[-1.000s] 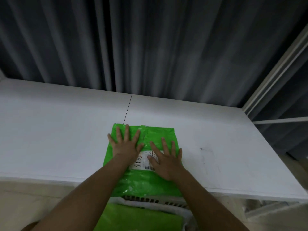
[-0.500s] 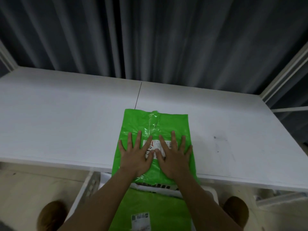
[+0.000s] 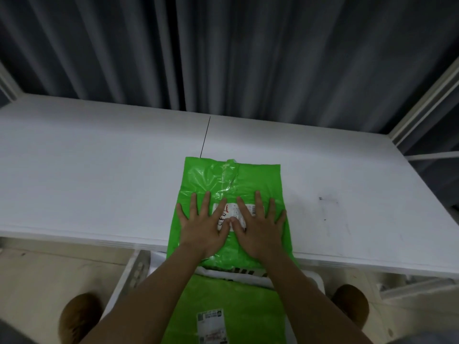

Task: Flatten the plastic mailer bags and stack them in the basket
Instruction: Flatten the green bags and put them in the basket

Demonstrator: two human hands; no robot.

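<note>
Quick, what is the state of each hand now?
Left hand: open, pressing flat on the green mailer bag.
Right hand: open, pressing the same bag.

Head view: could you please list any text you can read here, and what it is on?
None can be read.
Label on the table bag: red handwriting and a barcode, mostly under both hands, blurred.
Label on the basket bag: print too small.

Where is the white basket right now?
In the head view, the white basket sits on the floor below the table's near edge, between the person's feet, with a green mailer bag lying inside.
</note>
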